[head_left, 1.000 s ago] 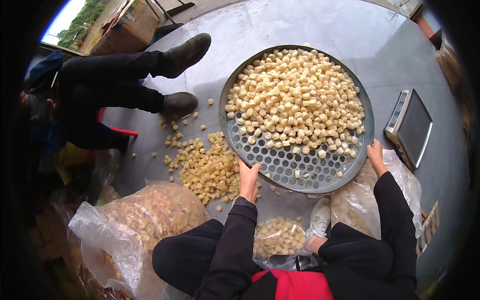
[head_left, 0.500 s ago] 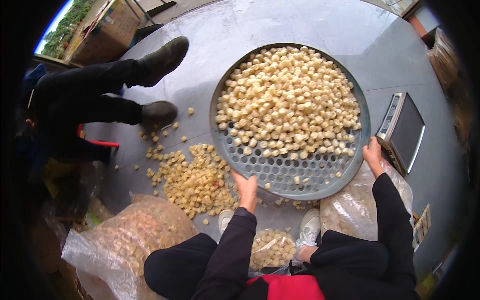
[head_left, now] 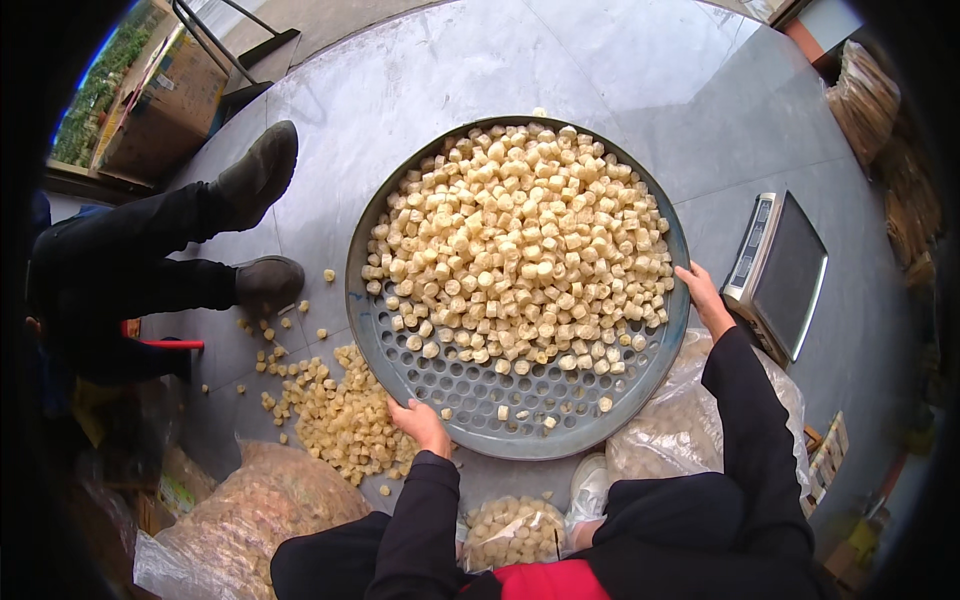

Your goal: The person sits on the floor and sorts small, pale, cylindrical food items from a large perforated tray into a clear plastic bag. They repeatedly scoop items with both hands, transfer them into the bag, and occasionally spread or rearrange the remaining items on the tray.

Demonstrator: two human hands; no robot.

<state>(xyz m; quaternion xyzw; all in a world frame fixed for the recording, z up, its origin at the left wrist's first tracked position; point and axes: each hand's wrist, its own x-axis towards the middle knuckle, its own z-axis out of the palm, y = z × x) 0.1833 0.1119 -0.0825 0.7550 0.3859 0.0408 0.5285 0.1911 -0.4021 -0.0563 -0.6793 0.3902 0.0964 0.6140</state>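
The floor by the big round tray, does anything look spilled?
Maybe: a loose heap of yellowish pieces lies on the floor, lower-left of the tray, with strays near someone's shoe. Odd, since paler pieces sit in the tray.

You look steeply down and forward from head height through the left of two side-by-side fisheyes. You are near enough for the whole round sieve (head_left: 470,387) to fill the middle, while the floor's (head_left: 400,95) far edge bends across the upper left.
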